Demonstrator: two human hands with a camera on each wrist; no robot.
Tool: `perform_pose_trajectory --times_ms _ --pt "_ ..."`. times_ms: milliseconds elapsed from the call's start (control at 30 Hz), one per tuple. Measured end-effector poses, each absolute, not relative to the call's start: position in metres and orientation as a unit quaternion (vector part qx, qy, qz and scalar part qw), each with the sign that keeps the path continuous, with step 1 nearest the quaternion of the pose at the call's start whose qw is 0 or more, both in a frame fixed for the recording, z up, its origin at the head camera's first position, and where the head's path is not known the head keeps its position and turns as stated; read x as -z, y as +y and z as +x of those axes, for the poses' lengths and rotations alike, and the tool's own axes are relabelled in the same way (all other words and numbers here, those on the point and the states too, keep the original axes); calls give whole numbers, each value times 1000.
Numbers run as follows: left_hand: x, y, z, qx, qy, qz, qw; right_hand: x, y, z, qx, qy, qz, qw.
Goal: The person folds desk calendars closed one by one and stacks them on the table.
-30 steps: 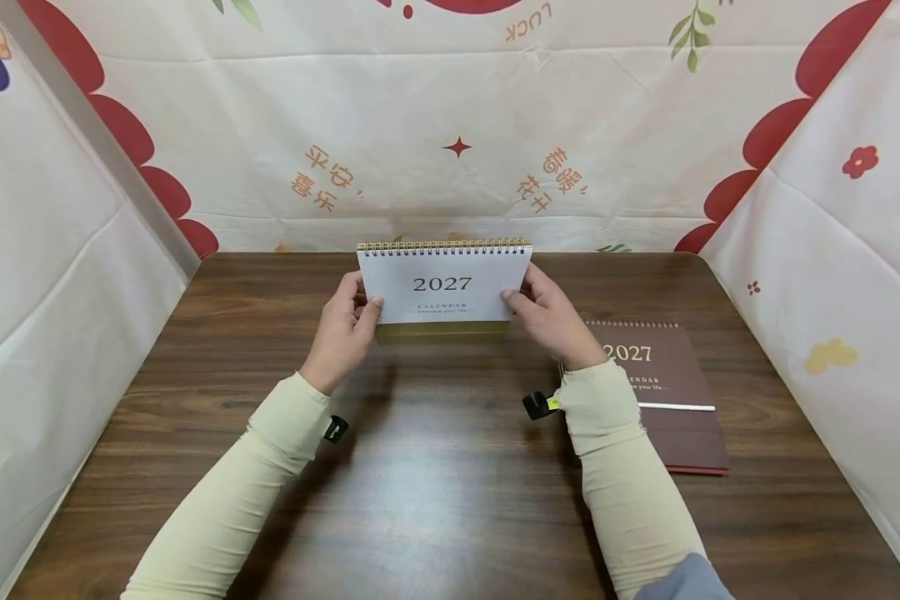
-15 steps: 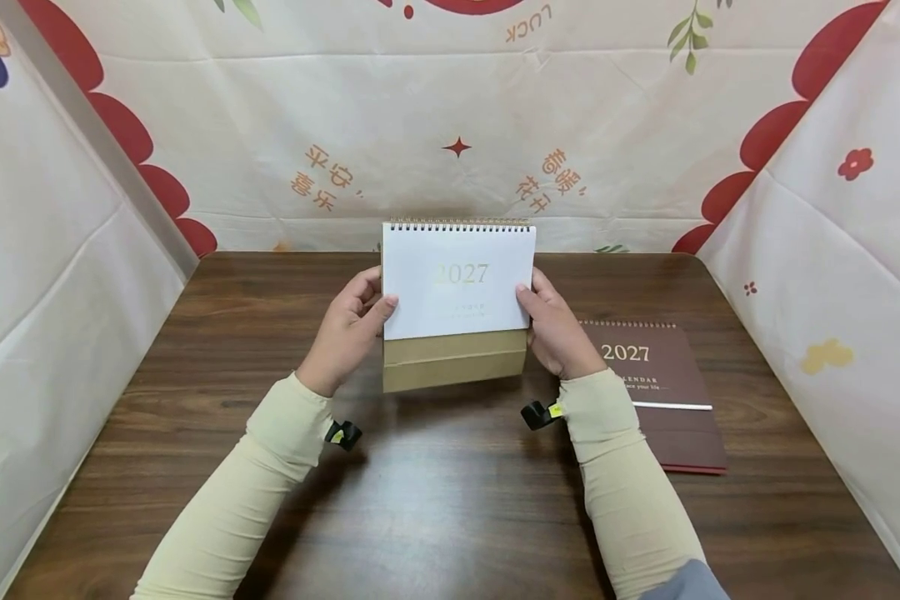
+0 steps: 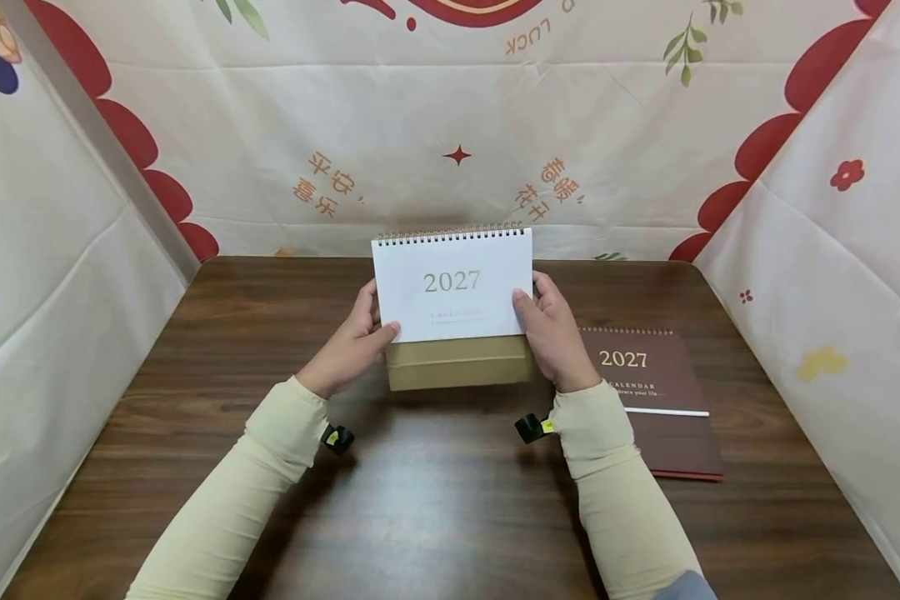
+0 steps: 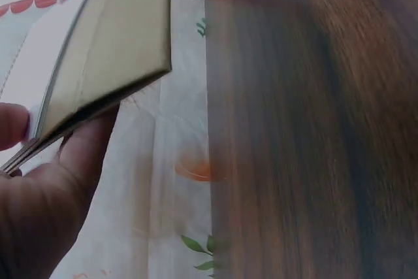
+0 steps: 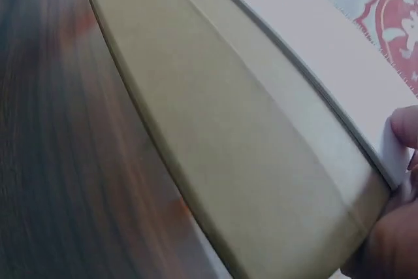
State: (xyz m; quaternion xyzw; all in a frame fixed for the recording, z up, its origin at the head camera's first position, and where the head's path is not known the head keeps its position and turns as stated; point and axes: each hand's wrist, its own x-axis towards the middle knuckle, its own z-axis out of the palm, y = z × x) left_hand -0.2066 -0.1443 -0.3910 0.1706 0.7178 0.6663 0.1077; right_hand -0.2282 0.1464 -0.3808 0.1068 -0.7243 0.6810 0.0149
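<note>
A white spiral-bound desk calendar (image 3: 450, 283) printed "2027" is held up over the table's far part, its cover facing me. Below the white pages shows its tan cardboard stand (image 3: 461, 362). My left hand (image 3: 352, 342) grips the left edge, thumb on the front and fingers behind. On the opposite edge my right hand (image 3: 558, 333) does the same, thumb pressed on the white cover. In the left wrist view the stand (image 4: 111, 37) is seen edge-on between thumb and fingers. The right wrist view shows the stand's broad tan face (image 5: 241, 115) and the right thumb (image 5: 406, 127) on the page.
A brown "2027" calendar (image 3: 678, 442) with a white band lies on the wooden table (image 3: 420, 500) at right, partly behind my right forearm. A printed white cloth (image 3: 450, 108) hangs along the table's back and sides.
The white calendar has tilted up to show more of its tan stand, then dipped slightly. Both hands keep their grip on its edges. The brown calendar stays put.
</note>
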Motion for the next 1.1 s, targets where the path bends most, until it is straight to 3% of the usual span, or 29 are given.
perform_pose_trajectory --times_ms 300,600,933,1100 --pt "397 -158 -216 -695 690 173 102 358 138 -210 -629 -754 188 12" --pt "391 -148 -208 -630 755 177 43 372 147 -226 -553 -826 96 -48" --pt "389 -135 -200 -590 780 206 44 396 158 -245 -595 -790 78 -123" --pt "387 -137 -201 -595 782 178 52 399 165 -240 -613 -773 90 -136"
